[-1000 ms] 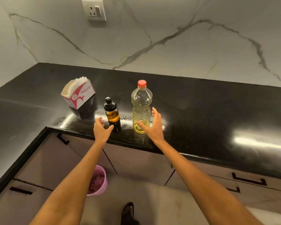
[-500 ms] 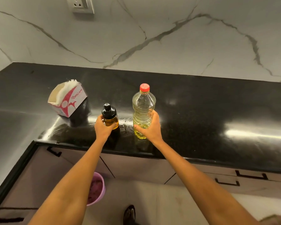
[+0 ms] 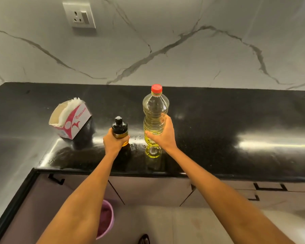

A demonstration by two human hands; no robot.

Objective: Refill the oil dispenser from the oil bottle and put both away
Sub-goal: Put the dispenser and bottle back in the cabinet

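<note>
A small oil dispenser [image 3: 119, 128] with a black cap and amber oil stands near the front edge of the black countertop [image 3: 218, 120]. My left hand [image 3: 113, 142] grips its body from the near side. To its right is a tall clear oil bottle [image 3: 155, 110] with a red cap, partly filled with yellow oil. My right hand [image 3: 163, 136] is wrapped round the bottle's lower half. Whether the bottle's base touches the counter I cannot tell.
A red and white tissue box [image 3: 70, 118] lies tilted on the counter left of the dispenser. A wall socket [image 3: 79, 14] sits on the marble backsplash. Cabinet doors with black handles [image 3: 269, 188] run below the counter. A pink bucket [image 3: 105, 219] stands on the floor.
Both hands went from open and reaching to closed round the dispenser and the bottle. The bottle now looks slightly higher in my right hand's grip.
</note>
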